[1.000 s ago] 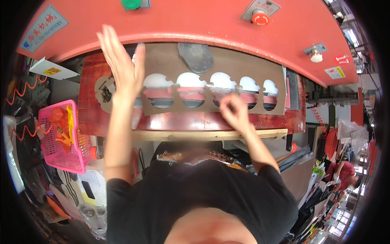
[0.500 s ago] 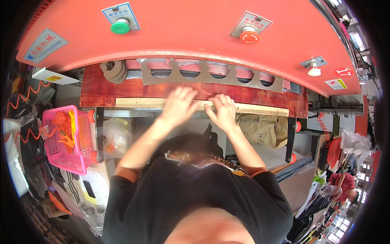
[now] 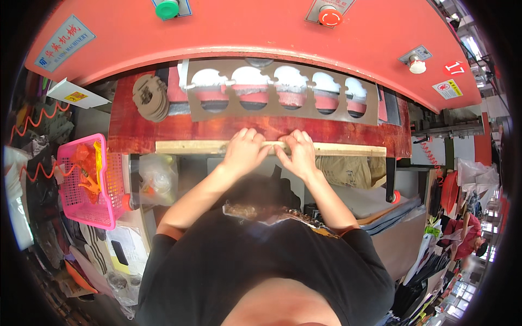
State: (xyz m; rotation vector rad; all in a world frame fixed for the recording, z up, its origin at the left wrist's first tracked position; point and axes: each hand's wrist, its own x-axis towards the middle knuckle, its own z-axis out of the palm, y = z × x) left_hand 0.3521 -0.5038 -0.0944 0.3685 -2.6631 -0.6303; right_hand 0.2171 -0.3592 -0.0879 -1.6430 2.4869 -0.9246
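Item: one wooden strip [image 3: 190,147], pale, long, running along the near edge of the table; clock positions below are being taken from its middle, 12 pointing to the red machine

Left hand [image 3: 243,153]: touching the strip just toward 9 o'clock of the middle, fingers lying close together across it, thumb pointing to 3

Right hand [image 3: 298,155]: touching it just toward 3 o'clock, fingers reaching across it close together, thumb slanting toward the left thumb; whether either hand is pinching the strip, cannot tell

Table [image 3: 217,129]: dark red, glossy, bearing the strip

Brown sheet [image 3: 283,115]: lying at 12 o'clock, five rounded cut-outs in a row showing white, pink and dark layers

Brown cut pieces [image 3: 149,100]: lying stacked at 10 o'clock

Red machine [image 3: 244,35]: spanning 12 o'clock, carrying a green button [image 3: 167,8] at 11, a red button [image 3: 330,16] at 1, a white knob [image 3: 417,66] at 2

Pink basket [image 3: 63,185]: sitting toward 9 o'clock, holding orange and yellow items

Person in a red top [image 3: 470,233]: appearing far off at 4 o'clock
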